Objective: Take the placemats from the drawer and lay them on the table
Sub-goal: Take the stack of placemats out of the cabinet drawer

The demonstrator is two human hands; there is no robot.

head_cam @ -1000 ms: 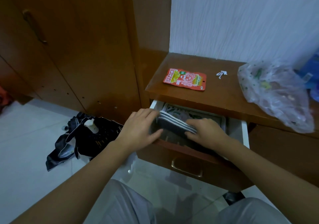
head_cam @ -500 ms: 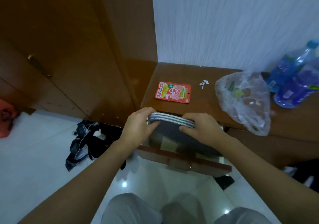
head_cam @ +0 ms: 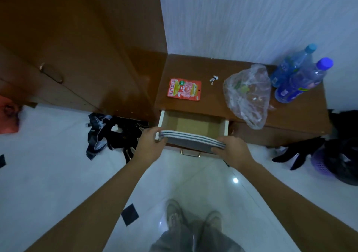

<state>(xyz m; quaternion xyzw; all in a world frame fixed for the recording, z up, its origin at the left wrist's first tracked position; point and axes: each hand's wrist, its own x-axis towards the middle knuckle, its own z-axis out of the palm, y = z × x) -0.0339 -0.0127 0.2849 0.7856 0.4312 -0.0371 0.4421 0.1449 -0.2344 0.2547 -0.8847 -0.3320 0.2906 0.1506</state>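
A stack of grey placemats [head_cam: 190, 140] with white edges hangs in the air over the front of the open drawer [head_cam: 193, 122]. My left hand [head_cam: 150, 144] grips the stack's left end and my right hand [head_cam: 231, 151] grips its right end. The drawer's inside shows a bare brown bottom. It belongs to a low wooden cabinet [head_cam: 213, 104] against the white wall.
On the cabinet top lie a red snack packet [head_cam: 184, 89], a clear plastic bag [head_cam: 248, 94] and two blue bottles [head_cam: 298, 79]. A tall wooden wardrobe [head_cam: 77, 44] stands left. Dark clothes [head_cam: 114, 135] lie on the white floor; a purple basket [head_cam: 321, 161] sits right.
Both hands have lifted the placemat stack up and out of the drawer. The view has risen and pulled back, so my feet and the bare drawer bottom now show.
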